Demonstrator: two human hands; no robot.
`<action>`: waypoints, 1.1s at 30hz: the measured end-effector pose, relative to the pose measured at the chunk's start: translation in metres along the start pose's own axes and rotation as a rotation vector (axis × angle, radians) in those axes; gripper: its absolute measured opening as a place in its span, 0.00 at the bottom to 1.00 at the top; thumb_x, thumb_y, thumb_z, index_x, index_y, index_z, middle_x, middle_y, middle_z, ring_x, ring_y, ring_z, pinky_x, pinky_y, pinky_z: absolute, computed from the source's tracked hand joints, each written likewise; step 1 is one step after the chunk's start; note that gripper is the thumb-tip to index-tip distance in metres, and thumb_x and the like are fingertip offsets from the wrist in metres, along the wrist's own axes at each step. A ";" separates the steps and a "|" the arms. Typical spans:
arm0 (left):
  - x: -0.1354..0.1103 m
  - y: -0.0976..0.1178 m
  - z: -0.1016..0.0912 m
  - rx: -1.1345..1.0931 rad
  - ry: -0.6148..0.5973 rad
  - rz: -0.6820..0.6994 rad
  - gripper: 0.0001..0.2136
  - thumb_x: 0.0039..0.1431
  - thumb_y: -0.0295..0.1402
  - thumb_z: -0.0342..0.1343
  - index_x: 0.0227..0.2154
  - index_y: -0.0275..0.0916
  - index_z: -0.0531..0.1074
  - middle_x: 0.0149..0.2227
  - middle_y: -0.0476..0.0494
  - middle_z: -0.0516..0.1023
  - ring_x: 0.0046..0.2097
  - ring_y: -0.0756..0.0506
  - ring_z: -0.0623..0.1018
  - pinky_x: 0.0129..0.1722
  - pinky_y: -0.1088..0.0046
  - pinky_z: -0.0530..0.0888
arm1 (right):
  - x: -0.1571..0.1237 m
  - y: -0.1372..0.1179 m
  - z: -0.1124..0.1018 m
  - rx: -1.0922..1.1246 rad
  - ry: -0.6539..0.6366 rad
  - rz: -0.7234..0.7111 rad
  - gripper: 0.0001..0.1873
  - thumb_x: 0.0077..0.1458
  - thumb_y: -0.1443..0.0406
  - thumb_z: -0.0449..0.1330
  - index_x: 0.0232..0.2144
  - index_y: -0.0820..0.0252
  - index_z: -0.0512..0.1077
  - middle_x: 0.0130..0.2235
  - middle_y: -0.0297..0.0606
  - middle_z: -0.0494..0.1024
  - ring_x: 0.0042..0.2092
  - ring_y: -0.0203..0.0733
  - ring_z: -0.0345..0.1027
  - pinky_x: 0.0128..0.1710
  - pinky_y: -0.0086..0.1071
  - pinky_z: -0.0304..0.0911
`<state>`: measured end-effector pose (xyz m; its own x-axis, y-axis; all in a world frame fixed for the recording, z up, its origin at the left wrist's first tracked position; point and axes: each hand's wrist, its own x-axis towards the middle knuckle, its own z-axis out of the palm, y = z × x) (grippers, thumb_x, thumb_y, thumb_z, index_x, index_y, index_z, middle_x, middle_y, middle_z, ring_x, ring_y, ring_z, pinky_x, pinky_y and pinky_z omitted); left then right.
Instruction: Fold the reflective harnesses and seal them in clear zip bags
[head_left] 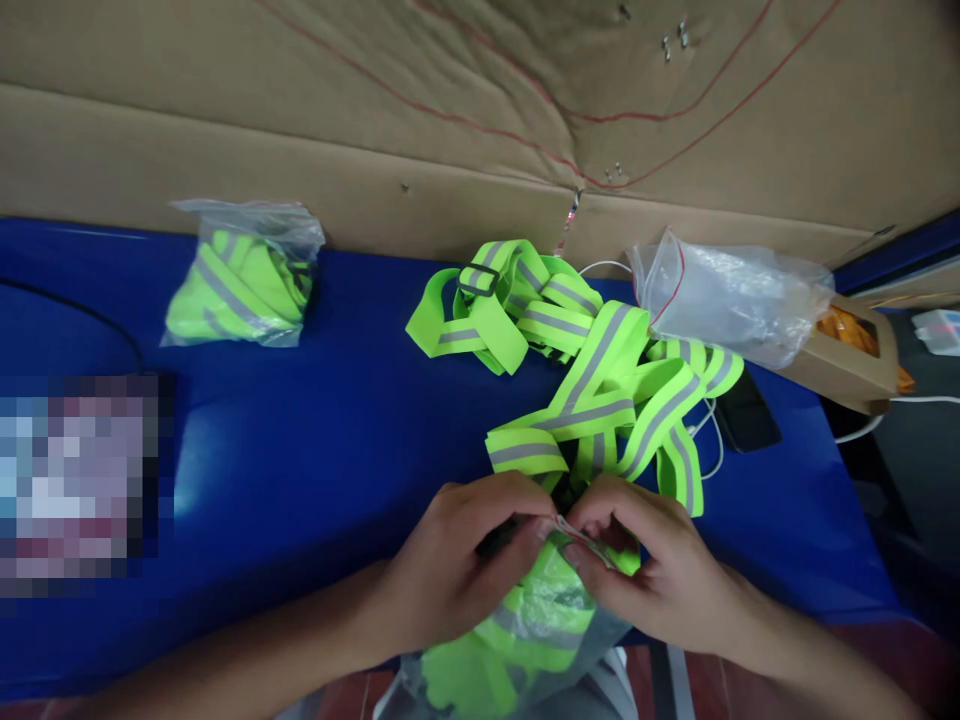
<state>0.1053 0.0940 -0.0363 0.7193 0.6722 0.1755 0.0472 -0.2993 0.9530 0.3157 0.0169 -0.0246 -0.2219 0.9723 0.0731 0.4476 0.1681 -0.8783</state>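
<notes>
My left hand (457, 565) and my right hand (649, 565) meet at the near edge of the blue table (337, 440). Both pinch the top edge of a clear plastic bag (525, 640) that holds a folded neon-green reflective strap vest. The bag hangs partly over the table's front edge, below my hands. Just beyond my fingers lies a loose pile of neon-green straps with grey reflective bands (585, 370), one with a black buckle.
A packed bag with a green vest (240, 275) lies at the far left. An empty zip bag (727, 295), a small cardboard box (855, 360), a black phone (746, 415) and white cable sit at the right. A cardboard wall (375, 110) stands behind. A blurred patch is at the left.
</notes>
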 end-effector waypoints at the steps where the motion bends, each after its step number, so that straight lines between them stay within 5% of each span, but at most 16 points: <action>1: 0.000 0.000 0.000 0.000 0.000 -0.011 0.05 0.69 0.26 0.53 0.39 0.38 0.73 0.32 0.48 0.79 0.33 0.52 0.78 0.34 0.79 0.74 | 0.001 0.000 0.000 -0.002 -0.001 0.003 0.07 0.60 0.71 0.62 0.38 0.56 0.69 0.32 0.30 0.72 0.30 0.31 0.64 0.28 0.25 0.62; 19: -0.002 -0.002 0.001 0.045 -0.047 0.003 0.03 0.68 0.27 0.56 0.40 0.39 0.73 0.33 0.49 0.79 0.33 0.52 0.78 0.34 0.78 0.73 | 0.002 -0.001 -0.002 -0.017 -0.062 -0.025 0.05 0.64 0.70 0.59 0.41 0.56 0.68 0.33 0.31 0.73 0.30 0.31 0.65 0.28 0.27 0.61; 24: -0.006 0.000 0.004 0.142 -0.041 0.101 0.06 0.68 0.23 0.53 0.41 0.41 0.71 0.33 0.50 0.80 0.34 0.51 0.80 0.35 0.77 0.73 | -0.004 0.007 -0.003 -0.169 -0.099 -0.207 0.08 0.64 0.72 0.54 0.43 0.55 0.67 0.35 0.35 0.76 0.34 0.37 0.71 0.32 0.32 0.64; 29: -0.006 0.002 0.000 -0.003 0.021 0.208 0.10 0.66 0.21 0.55 0.44 0.42 0.70 0.35 0.49 0.81 0.37 0.50 0.82 0.38 0.77 0.76 | -0.004 0.008 -0.004 -0.237 -0.049 -0.255 0.06 0.68 0.66 0.56 0.47 0.55 0.68 0.36 0.34 0.81 0.35 0.38 0.76 0.35 0.33 0.68; 33: -0.006 0.001 -0.005 -0.108 0.138 0.166 0.11 0.66 0.19 0.55 0.46 0.40 0.71 0.37 0.48 0.79 0.39 0.51 0.81 0.39 0.79 0.77 | 0.000 0.004 -0.006 -0.292 0.034 -0.290 0.08 0.71 0.64 0.55 0.50 0.56 0.69 0.36 0.34 0.84 0.33 0.37 0.78 0.35 0.31 0.70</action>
<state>0.0972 0.0929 -0.0348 0.6087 0.7083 0.3575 -0.1440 -0.3444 0.9277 0.3223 0.0188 -0.0250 -0.3482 0.8818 0.3181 0.5990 0.4703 -0.6481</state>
